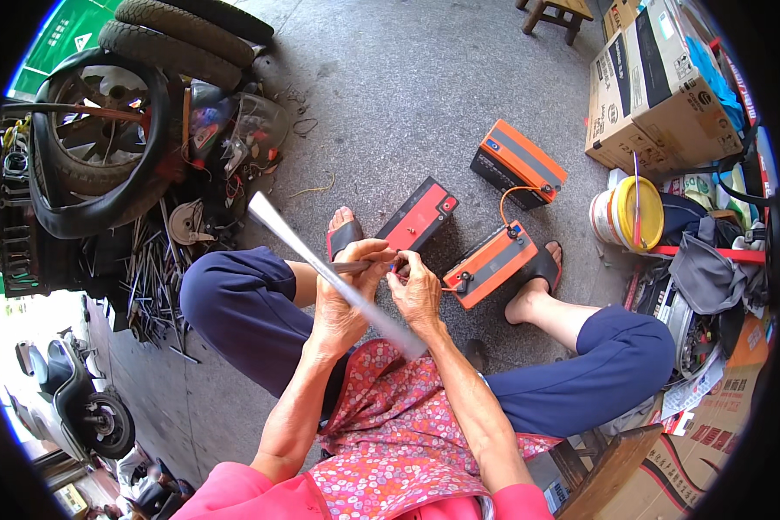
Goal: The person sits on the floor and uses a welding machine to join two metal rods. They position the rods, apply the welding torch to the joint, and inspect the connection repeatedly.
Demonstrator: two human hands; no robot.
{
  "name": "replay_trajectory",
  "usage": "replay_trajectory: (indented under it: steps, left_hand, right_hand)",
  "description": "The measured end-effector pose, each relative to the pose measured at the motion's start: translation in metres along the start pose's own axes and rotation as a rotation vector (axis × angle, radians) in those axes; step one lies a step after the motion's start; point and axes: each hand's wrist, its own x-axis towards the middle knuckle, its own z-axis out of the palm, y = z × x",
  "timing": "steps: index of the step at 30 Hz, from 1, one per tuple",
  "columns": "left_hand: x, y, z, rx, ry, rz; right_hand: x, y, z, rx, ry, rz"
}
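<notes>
My left hand is closed round a slim, dark brown tool whose kind I cannot make out. Pinched close beside it, my right hand has its fingertips on something small, with a bit of red and blue showing. Just beyond my hands stands a battery with a red top. To its right are two black batteries with orange tops, a nearer one and a farther one. An orange wire joins these two. A blurred pale strip crosses in front of my left hand.
Tyres, a wheel and a heap of metal rods crowd the left. At right stand a cardboard box and a yellow-lidded tub. A wooden stool stands far off; a scooter is at lower left.
</notes>
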Motion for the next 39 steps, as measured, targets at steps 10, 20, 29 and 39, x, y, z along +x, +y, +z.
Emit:
replay_trajectory:
  steps: [10,20,29,39]
  left_hand:
    - [-0.007,-0.019,0.003,0.109,0.300,0.126]
    - [-0.003,-0.012,-0.001,0.374,-0.014,0.303]
    - [-0.001,-0.009,0.016,0.587,0.121,0.493]
    - [0.010,-0.018,0.015,0.440,0.240,0.365]
  right_hand:
    - [-0.001,-0.002,-0.001,-0.006,-0.011,-0.014]
    - [0.000,0.001,-0.002,-0.041,-0.029,0.008]
    - [0.000,0.009,-0.001,-0.081,0.011,-0.071]
    - [0.001,0.005,0.002,-0.067,-0.019,-0.038]
